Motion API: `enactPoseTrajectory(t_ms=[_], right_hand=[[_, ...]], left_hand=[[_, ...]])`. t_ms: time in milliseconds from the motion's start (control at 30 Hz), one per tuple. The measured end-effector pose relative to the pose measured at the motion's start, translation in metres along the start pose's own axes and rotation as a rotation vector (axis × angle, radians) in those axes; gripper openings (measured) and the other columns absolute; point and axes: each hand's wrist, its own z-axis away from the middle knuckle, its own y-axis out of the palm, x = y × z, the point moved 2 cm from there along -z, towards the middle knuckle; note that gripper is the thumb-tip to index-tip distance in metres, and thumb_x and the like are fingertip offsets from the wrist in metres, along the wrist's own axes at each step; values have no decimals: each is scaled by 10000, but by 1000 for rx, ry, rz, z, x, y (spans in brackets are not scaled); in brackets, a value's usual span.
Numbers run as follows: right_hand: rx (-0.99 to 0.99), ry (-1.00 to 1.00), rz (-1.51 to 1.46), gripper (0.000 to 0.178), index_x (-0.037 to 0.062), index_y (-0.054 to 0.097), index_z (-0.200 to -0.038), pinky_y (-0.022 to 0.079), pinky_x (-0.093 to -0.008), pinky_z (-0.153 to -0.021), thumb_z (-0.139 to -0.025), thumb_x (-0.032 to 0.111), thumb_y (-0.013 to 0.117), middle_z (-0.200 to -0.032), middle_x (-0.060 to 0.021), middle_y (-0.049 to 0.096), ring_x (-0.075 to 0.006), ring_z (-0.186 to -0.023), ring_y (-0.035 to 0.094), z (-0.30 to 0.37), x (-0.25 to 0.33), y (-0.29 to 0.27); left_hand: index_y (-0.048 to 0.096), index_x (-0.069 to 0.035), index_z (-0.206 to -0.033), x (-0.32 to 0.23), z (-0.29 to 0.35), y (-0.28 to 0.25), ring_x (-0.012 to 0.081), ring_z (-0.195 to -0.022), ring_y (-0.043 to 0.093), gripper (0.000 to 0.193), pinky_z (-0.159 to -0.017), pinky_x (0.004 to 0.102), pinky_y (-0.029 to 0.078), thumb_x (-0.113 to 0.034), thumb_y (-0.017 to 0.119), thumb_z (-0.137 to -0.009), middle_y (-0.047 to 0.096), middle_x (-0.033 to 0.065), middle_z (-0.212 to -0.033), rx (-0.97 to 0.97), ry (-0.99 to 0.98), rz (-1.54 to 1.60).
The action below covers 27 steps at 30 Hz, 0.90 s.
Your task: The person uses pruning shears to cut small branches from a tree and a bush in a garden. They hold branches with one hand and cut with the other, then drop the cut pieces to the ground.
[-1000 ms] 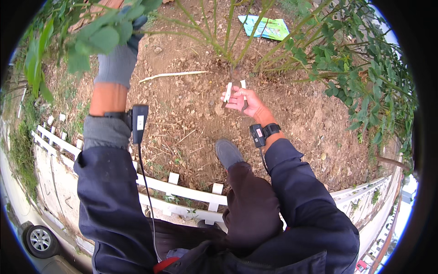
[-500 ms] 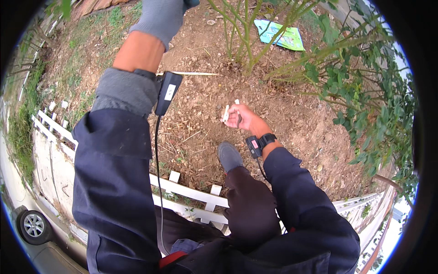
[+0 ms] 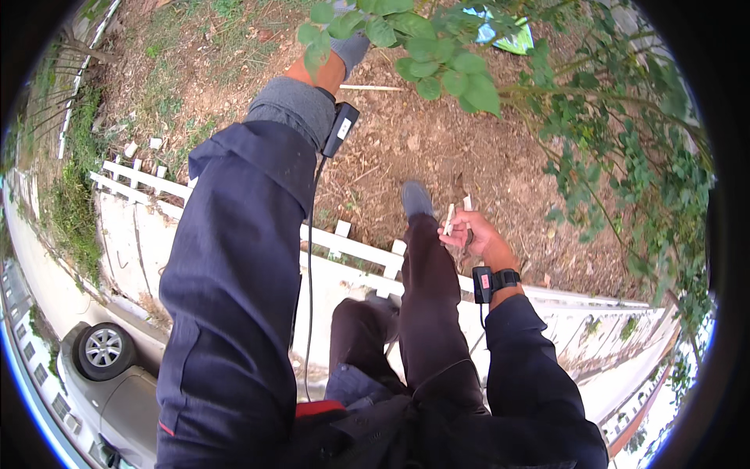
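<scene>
1. Head view, landmark: the person's grey shoe stands on the bare soil, just beyond the white picket fence; all places are told from this shoe.
2. Head view, right hand: the bare right hand is just to the right of the shoe and slightly nearer the body. Its fingers are loosely curled about a white-handled hand tool, possibly pruning shears, with the palm partly turned up.
3. Head view, tool: its two pale arms stand apart, their long axis running from the palm away from the body, and the left one leans slightly rightward at its far end. A dark part lies against the hand; its exact shape is too small to tell.
4. Head view, left hand: the gloved left hand is well beyond the shoe and to its left. Leaves cover much of it, so whether the fingers are closed or grasping anything cannot be told.
5. Head view, key relation: the leafy green spray lies beyond the shoe, its stem running rightward from the leaves. The left hand is the nearer one, partly behind the leaves; the right hand and tool are well apart from them, on the body side.
</scene>
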Motion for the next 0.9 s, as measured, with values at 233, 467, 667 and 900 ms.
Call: enactPoseTrajectory(t_ms=[233,467,667,900], right_hand=[[-142,93,-165,123,2,555,-891,587,-520,-857,-782,18,611,-841,-134,619,-347,-866,681,54,-12,15],[-61,17,-208,111,28,542,-766,603,-455,-761,-790,78,637,-785,-107,585,-238,-731,638,6,4,84],[-111,-109,-83,121,30,539,-875,606,-430,-756,-833,110,621,-769,-62,526,-225,-731,614,2,43,141],[-134,-28,6,161,52,567,-793,604,-418,-702,-775,156,690,-796,-55,537,-189,-687,576,-1,62,180]], left_hand=[[616,-29,-1218,-11,-20,-31,195,-916,680,316,-659,301,558,-232,598,-977,683,116,-1084,146,-204,-60],[636,30,-1202,4,-60,-55,212,-940,721,334,-695,294,583,-198,637,-957,711,146,-1101,156,-407,-44],[648,28,-1158,2,-74,-62,194,-892,727,312,-644,277,559,-202,656,-948,727,112,-1067,145,-484,103],[658,24,-1165,-10,-75,-63,204,-898,721,302,-666,289,542,-204,604,-974,724,115,-1036,178,-593,-8]])
